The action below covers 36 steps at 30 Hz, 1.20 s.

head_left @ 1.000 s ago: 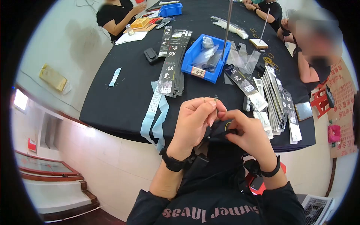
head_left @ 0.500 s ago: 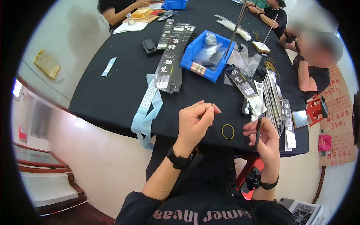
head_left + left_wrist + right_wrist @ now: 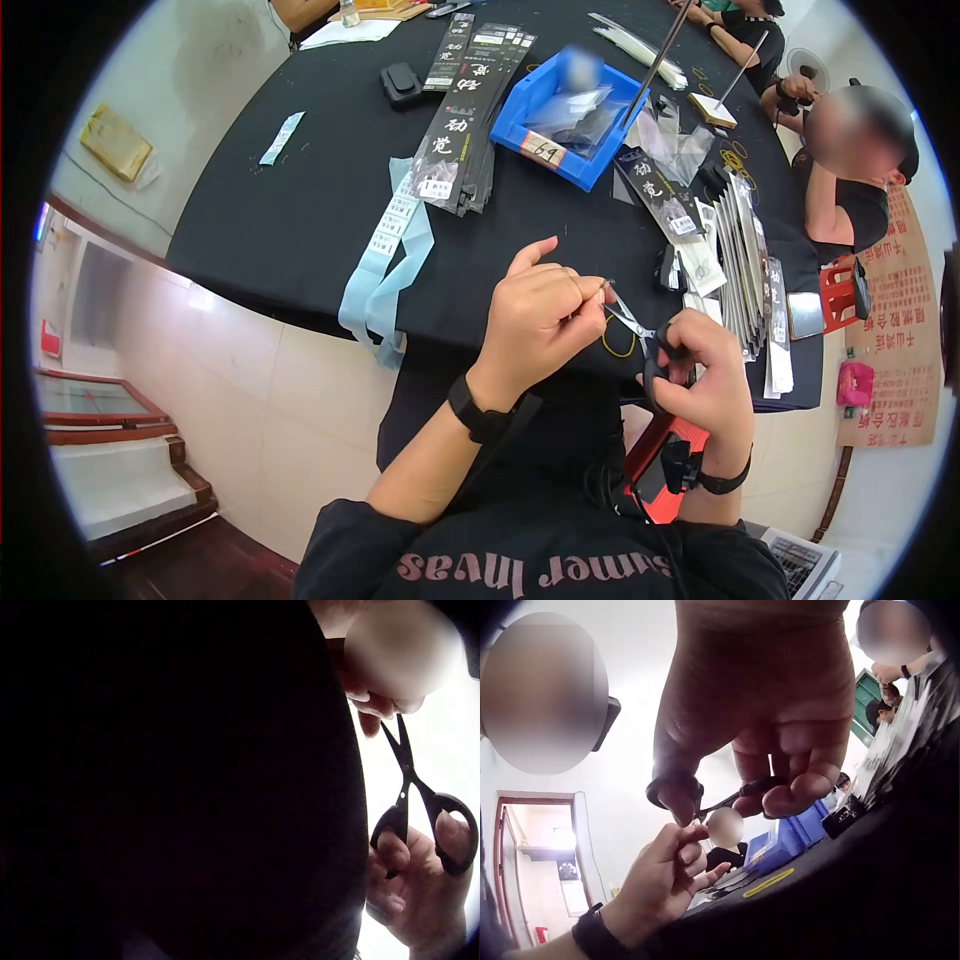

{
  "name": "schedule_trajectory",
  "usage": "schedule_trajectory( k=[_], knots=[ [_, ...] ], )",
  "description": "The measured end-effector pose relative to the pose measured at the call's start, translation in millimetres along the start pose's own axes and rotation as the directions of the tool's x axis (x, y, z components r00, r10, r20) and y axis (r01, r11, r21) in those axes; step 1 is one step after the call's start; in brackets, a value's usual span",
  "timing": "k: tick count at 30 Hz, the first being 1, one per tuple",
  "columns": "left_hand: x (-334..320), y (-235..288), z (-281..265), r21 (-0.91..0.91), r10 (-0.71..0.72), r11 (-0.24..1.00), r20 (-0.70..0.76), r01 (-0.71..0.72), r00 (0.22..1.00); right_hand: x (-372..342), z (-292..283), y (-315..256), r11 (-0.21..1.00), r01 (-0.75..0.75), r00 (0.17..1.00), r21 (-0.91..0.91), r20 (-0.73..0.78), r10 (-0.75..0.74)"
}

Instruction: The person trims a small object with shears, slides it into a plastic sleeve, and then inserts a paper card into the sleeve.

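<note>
In the head view my left hand (image 3: 545,320) pinches a tiny dark piece (image 3: 608,285) between thumb and index finger. What kind of thing it is, I cannot tell. My right hand (image 3: 712,375) grips black-handled scissors (image 3: 651,352), thumb and fingers through the loops. The blades (image 3: 626,315) stand apart, their tips right at the left fingertips. The left wrist view shows the scissors (image 3: 406,771) with spread blades below the left fingers (image 3: 371,724). A yellow rubber band (image 3: 612,350) lies on the black-covered table (image 3: 300,250) behind the scissors.
Black printed packages (image 3: 465,125) and a light-blue label strip (image 3: 385,235) lie ahead on the left. A blue bin (image 3: 510,135) holds clear bags beside a thin metal rod (image 3: 655,65). Stacked white-and-black packages (image 3: 735,270) and a phone (image 3: 805,314) are at the right. Other people sit around the table.
My hands were close together, then the right one drew away to the right with the scissors. It has now brought the spread blades to the left fingertips. The rubber band has come into view on the table.
</note>
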<state>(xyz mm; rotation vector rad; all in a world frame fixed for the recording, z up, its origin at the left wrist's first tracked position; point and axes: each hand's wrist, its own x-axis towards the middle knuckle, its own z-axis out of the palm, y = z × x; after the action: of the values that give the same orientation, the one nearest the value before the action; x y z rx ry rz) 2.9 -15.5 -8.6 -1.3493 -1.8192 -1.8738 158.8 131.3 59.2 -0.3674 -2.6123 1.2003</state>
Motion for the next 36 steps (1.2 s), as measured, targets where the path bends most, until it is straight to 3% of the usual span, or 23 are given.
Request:
schedule_trajectory(
  k=[12, 36],
  knots=[
    [-1.8, -1.5, 0.9, 0.049, 0.066, 0.997, -0.031, -0.065, 0.997, -0.6, 1.3, 0.4, 1.000, -0.021, 0.999, -0.006, -0.029, 0.021],
    [-2.2, -1.4, 1.9, 0.023, 0.057, 0.998, -0.026, -0.057, 0.998, -0.4, -3.0, -1.2, 0.999, -0.004, 1.000, -0.041, -0.031, 0.003]
  ],
)
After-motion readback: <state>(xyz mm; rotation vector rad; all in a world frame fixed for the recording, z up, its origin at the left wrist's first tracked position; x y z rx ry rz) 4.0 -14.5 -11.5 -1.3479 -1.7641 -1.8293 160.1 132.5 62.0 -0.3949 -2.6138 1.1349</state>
